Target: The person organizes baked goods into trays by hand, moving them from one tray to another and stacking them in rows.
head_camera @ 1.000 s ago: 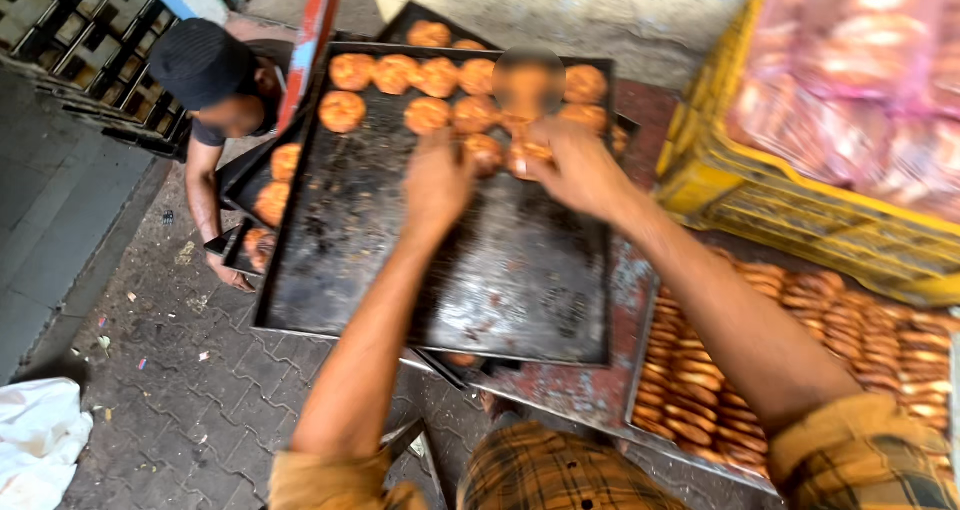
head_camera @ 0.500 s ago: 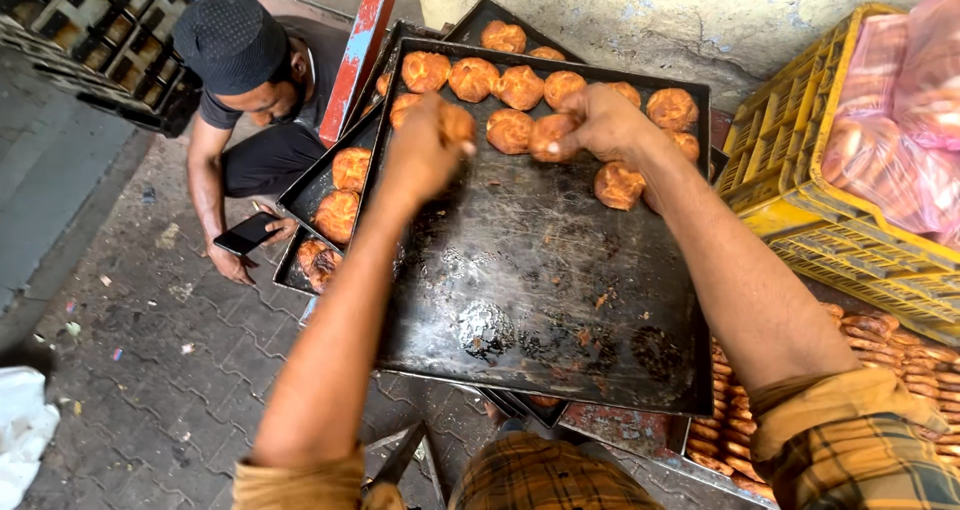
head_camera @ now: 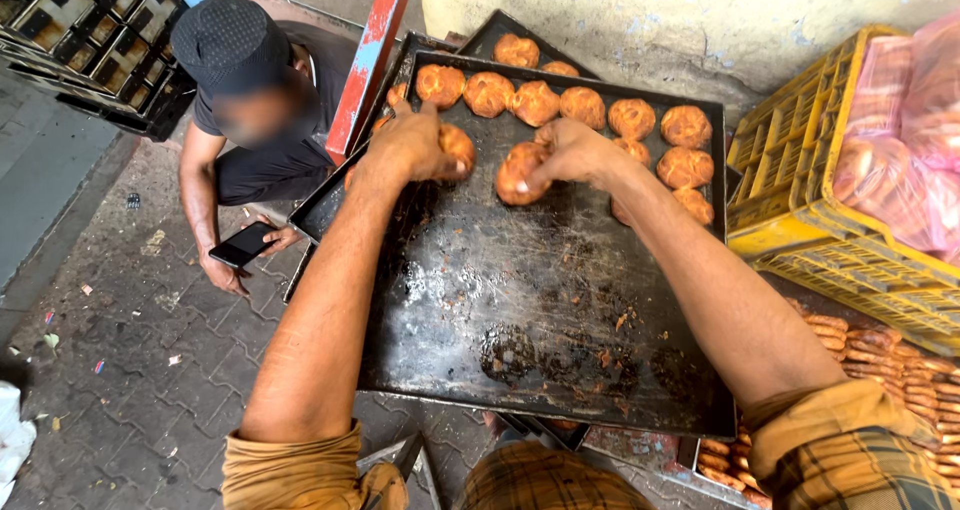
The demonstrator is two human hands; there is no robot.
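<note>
A big black baking tray [head_camera: 520, 310] is sitting tilted over other trays, carrying golden buns [head_camera: 590, 110] lined along its far edge and crumbs scattered across its greasy middle, while the paved floor [head_camera: 130, 340] is lying below it.

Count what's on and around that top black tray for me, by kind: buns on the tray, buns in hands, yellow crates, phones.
Buns lying on the top tray, not held: 9, e.g.
Buns held: 2, left hand on one, right hand on another
Yellow crates: 2
Phones: 1
Total: 14
</note>
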